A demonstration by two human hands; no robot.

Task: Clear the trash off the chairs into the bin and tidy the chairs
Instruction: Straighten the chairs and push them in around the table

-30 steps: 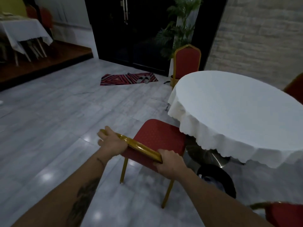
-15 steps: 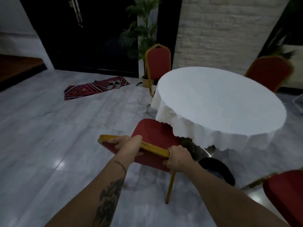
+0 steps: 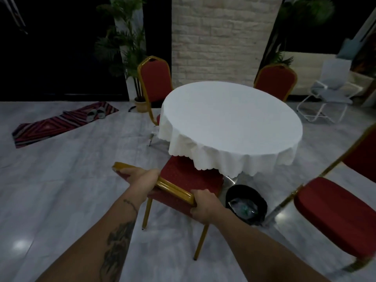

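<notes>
A red banquet chair (image 3: 189, 180) with a gold frame stands in front of me, its seat partly under the white tablecloth's edge. My left hand (image 3: 140, 177) grips the left part of its gold top rail and my right hand (image 3: 203, 206) grips the right end. A black bin (image 3: 246, 204) stands on the floor right of the chair, beside the table base, with crumpled clear plastic trash inside. The chair's seat looks bare where it shows.
The round table (image 3: 230, 123) with a white cloth fills the middle. Two red chairs (image 3: 155, 82) (image 3: 274, 81) stand behind it and another (image 3: 337, 212) at my right. A striped mat (image 3: 59, 124) with slippers, a potted palm (image 3: 130, 58) and a white folding chair (image 3: 323, 102) lie beyond.
My view has swung right, bringing the far chairs and the right chair into sight. The held chair's seat has slid further under the tablecloth. Both hands stay on the rail.
</notes>
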